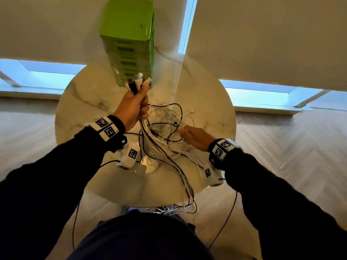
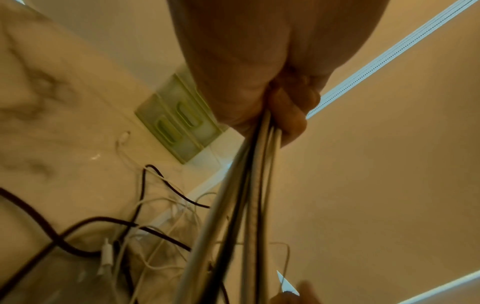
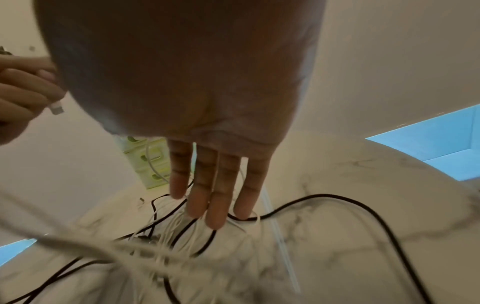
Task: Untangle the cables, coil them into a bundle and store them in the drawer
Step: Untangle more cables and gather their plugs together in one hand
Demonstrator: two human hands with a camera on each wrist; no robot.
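Observation:
My left hand (image 1: 134, 107) is raised above the round marble table (image 1: 78, 102) and grips a bunch of black and white cables (image 1: 159, 147) near their plug ends (image 1: 138, 82). The gripped strands (image 2: 249, 195) run down from my fist to a loose tangle (image 1: 167, 121) on the tabletop, and some hang over the near edge. My right hand (image 1: 195, 136) hovers over the tangle with fingers (image 3: 215, 197) straight and together, holding nothing. The green drawer tower (image 1: 129, 40) stands at the table's far side, its drawers closed.
A thin black cable (image 3: 350, 203) loops across the marble to the right. Wooden floor (image 1: 291, 147) surrounds the table, with a white wall and low windows (image 1: 37, 76) behind it. Cable ends (image 1: 174, 210) dangle near my legs.

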